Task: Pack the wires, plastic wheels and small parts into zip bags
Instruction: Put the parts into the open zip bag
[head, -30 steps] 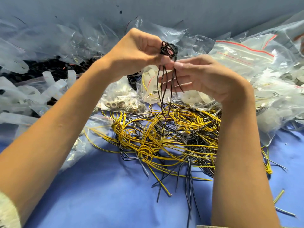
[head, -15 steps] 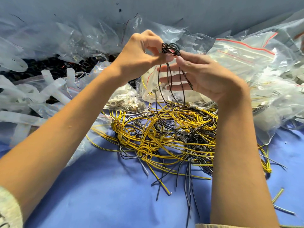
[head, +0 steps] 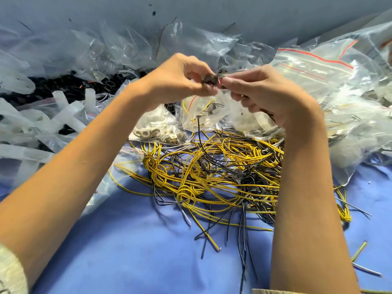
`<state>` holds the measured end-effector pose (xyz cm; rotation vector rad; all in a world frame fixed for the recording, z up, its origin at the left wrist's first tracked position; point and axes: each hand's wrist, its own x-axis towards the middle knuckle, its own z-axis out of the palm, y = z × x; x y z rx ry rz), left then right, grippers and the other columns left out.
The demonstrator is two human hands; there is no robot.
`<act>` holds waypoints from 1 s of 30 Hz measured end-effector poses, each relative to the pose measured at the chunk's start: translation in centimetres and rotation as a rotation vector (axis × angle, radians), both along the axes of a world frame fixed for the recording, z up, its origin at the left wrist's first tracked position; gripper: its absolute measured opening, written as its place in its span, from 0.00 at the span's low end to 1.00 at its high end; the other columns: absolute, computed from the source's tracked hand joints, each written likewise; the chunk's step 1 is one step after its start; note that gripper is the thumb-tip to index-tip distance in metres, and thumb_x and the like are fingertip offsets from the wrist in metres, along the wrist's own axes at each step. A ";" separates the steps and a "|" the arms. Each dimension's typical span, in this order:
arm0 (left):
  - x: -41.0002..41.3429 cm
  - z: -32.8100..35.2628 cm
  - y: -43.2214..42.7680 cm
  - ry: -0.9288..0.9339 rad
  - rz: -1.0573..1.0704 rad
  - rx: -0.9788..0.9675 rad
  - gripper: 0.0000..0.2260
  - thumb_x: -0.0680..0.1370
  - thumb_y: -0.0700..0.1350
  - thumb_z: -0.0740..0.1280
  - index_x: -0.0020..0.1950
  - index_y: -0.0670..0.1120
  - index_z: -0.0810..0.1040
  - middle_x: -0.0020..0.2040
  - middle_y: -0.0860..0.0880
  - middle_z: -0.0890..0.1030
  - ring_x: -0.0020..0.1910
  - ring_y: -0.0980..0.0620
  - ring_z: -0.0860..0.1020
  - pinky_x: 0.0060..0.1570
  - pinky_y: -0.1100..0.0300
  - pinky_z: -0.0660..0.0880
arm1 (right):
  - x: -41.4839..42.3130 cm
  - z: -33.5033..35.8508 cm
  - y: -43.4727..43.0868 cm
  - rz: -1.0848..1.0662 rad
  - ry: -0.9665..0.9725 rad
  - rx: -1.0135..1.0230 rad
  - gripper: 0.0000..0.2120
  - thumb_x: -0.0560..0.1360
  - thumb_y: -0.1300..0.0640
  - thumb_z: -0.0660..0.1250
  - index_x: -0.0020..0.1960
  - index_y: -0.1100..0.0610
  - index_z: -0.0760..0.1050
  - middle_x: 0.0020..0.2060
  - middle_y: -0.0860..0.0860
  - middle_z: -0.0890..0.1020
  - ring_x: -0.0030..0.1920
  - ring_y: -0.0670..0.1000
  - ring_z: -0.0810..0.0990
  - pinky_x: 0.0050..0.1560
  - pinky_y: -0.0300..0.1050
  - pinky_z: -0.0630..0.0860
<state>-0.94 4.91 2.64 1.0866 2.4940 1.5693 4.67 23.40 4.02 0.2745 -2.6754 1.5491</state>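
Item: black coil, 12 o'clock above the pile, pinched between my left hand and right hand. Risk: its tail trails into the pile and may snag, springing the coil undone.

left hand and right hand: bare, nothing worn. forearms bare too. left sleeve: cream-white coarse knit cuff, bottom-left corner, blurred, a few dark marks at its lower edge. right sleeve: thin beige strip at the bottom edge, weave not readable.
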 end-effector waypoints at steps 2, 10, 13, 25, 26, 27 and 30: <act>0.3 0.0 0.1 0.012 -0.004 -0.225 0.10 0.71 0.44 0.75 0.47 0.57 0.80 0.42 0.51 0.79 0.40 0.57 0.75 0.36 0.72 0.69 | 0.0 0.3 0.4 -0.090 0.011 0.116 0.04 0.75 0.54 0.70 0.45 0.49 0.83 0.26 0.45 0.73 0.23 0.41 0.64 0.23 0.32 0.59; -0.1 -0.8 1.1 0.210 0.117 -0.465 0.16 0.74 0.38 0.69 0.55 0.50 0.66 0.49 0.51 0.74 0.45 0.51 0.76 0.44 0.61 0.70 | 0.0 1.4 0.7 -0.316 0.006 0.290 0.08 0.76 0.54 0.66 0.41 0.53 0.82 0.31 0.44 0.81 0.27 0.41 0.68 0.26 0.33 0.65; -0.2 -0.6 0.6 0.282 0.139 -0.547 0.15 0.73 0.34 0.64 0.53 0.50 0.78 0.44 0.55 0.75 0.40 0.57 0.70 0.37 0.70 0.62 | 0.3 1.8 0.9 -0.320 0.005 0.235 0.09 0.77 0.60 0.62 0.45 0.58 0.82 0.36 0.49 0.84 0.25 0.41 0.70 0.26 0.33 0.66; 1.1 1.6 0.3 0.322 0.102 -0.402 0.27 0.70 0.33 0.63 0.67 0.51 0.72 0.52 0.51 0.75 0.46 0.56 0.73 0.50 0.64 0.72 | -1.6 0.6 -2.7 -0.272 -0.079 0.292 0.10 0.72 0.69 0.58 0.47 0.68 0.77 0.38 0.56 0.84 0.42 0.53 0.85 0.53 0.52 0.80; 1.0 1.9 -0.2 0.313 0.109 -0.385 0.27 0.70 0.33 0.64 0.67 0.51 0.73 0.52 0.52 0.76 0.46 0.57 0.73 0.49 0.68 0.72 | -1.8 0.4 -2.6 -0.251 -0.106 0.299 0.07 0.73 0.70 0.59 0.45 0.65 0.76 0.39 0.57 0.83 0.45 0.55 0.85 0.56 0.56 0.78; 0.8 2.1 -0.7 0.296 0.106 -0.377 0.27 0.70 0.33 0.64 0.67 0.51 0.73 0.52 0.53 0.77 0.46 0.58 0.74 0.48 0.72 0.71 | -1.9 0.1 -2.5 -0.229 -0.143 0.342 0.06 0.73 0.69 0.62 0.46 0.63 0.75 0.42 0.58 0.83 0.49 0.57 0.83 0.58 0.57 0.77; 1.2 2.1 -1.0 0.252 0.022 -0.408 0.28 0.70 0.31 0.64 0.68 0.49 0.72 0.55 0.51 0.78 0.54 0.57 0.76 0.52 0.74 0.70 | -1.7 -0.2 -2.2 -0.199 -0.205 0.468 0.10 0.71 0.68 0.68 0.52 0.69 0.77 0.48 0.62 0.82 0.53 0.60 0.81 0.60 0.59 0.75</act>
